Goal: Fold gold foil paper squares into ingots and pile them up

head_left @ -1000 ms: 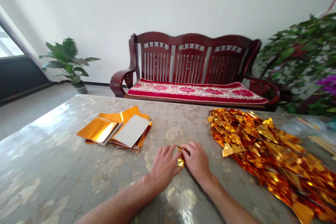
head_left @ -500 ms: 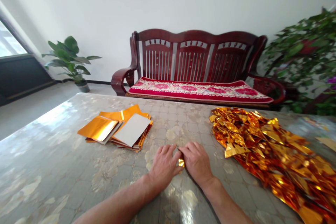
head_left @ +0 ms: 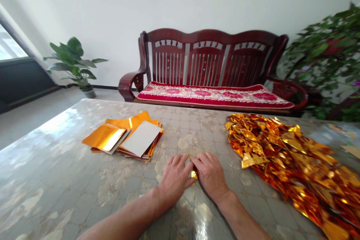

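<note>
Head view — forward and down

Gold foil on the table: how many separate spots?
3: overlapping flat sheets beyond and left of the left hand, a heap of folded pieces at right, and a small piece between left and right hand, partly covered. Hands may hide more.

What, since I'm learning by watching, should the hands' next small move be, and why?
Perhaps the right hand should press a crease into the gold foil piece while the left hand steadies it: both hands curl in around it, low at the table.
</note>
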`<control>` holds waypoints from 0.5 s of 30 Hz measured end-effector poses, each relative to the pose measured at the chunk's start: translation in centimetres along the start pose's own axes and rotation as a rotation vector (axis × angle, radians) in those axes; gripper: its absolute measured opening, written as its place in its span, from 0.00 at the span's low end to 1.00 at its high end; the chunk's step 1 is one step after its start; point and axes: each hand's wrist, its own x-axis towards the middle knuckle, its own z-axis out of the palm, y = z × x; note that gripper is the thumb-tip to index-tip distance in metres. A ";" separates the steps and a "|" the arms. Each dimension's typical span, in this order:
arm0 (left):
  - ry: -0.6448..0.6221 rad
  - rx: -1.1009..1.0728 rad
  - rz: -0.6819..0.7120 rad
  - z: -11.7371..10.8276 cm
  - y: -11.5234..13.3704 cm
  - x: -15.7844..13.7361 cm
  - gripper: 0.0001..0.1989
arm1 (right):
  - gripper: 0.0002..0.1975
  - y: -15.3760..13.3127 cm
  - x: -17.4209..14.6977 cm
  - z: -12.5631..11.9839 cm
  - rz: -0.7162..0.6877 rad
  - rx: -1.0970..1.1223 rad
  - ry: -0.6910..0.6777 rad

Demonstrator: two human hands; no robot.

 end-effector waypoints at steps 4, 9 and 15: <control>-0.010 0.006 -0.006 -0.1 0.0 0.0 0.19 | 0.07 0.1 0.0 0.1 0.004 0.013 -0.009; -0.009 0.014 -0.008 -0.2 0.1 0.1 0.20 | 0.07 0.1 0.0 0.2 0.002 0.027 -0.008; -0.035 0.016 -0.009 -0.4 0.1 0.0 0.20 | 0.06 0.1 0.1 0.2 0.006 0.039 -0.007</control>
